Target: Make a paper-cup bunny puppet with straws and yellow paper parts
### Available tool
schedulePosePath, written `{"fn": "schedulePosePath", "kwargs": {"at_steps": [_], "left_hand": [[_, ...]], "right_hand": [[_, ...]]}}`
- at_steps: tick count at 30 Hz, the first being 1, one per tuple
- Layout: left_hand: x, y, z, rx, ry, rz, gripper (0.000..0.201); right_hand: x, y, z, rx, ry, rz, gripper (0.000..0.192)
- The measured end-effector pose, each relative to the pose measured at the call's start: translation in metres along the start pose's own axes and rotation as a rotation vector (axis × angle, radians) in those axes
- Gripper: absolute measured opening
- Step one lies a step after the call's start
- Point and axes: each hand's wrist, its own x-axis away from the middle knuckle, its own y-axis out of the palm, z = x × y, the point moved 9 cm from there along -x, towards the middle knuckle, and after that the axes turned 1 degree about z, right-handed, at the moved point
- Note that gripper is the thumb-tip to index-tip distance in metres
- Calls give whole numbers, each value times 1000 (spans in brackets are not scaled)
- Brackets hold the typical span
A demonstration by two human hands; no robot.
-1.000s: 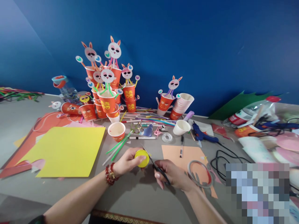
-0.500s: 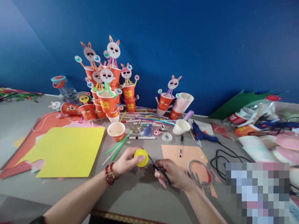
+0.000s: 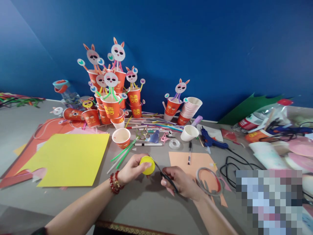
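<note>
Between the thumb and fingers of my left hand [image 3: 133, 169] is a round yellow paper disc [image 3: 149, 167]. My right hand [image 3: 179, 182] grips black-handled scissors [image 3: 168, 181], whose blades point up and left along the disc's right edge. Whether the blades touch the paper I cannot tell. To the left lies a large yellow paper sheet [image 3: 73, 160] with a piece cut from its lower left corner. A peach paper sheet [image 3: 178, 159] lies beyond my right hand, with a roll of tape [image 3: 198, 182] beside it.
Behind stand stacked red paper cups [image 3: 112, 107] with rabbit-faced figures. Green straws [image 3: 127, 153], a white cup [image 3: 189, 133], a pen [image 3: 190, 153] and a small clear tape roll [image 3: 174, 143] lie ahead. At right are a blue glue gun [image 3: 211, 140] and its black cord [image 3: 230, 163].
The disc has shifted very slightly left in my left hand. The scissors stay close to its edge, and the rest looks the same.
</note>
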Motion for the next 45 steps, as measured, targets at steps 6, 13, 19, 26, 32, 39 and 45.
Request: {"fn": "schedulePosePath", "kwargs": {"at_steps": [6, 13, 19, 26, 32, 39, 45], "left_hand": [[-1, 1, 1, -10, 20, -10, 41], [0, -1, 1, -20, 27, 5, 40], [-1, -4, 1, -10, 43, 41, 40], [-2, -8, -5, 18, 47, 65, 39], [-2, -7, 1, 12, 68, 70, 41], [-1, 1, 1, -26, 26, -4, 41], [-1, 4, 1, -20, 8, -40, 43]], "right_hand": [[0, 1, -2, -17, 7, -8, 57], [0, 0, -2, -23, 14, 0, 56], [1, -1, -3, -65, 25, 18, 54], [2, 1, -5, -93, 40, 8, 54], [2, 5, -3, -147, 44, -20, 50], [3, 8, 2, -120, 44, -60, 42], [2, 8, 4, -103, 25, -68, 41]]}}
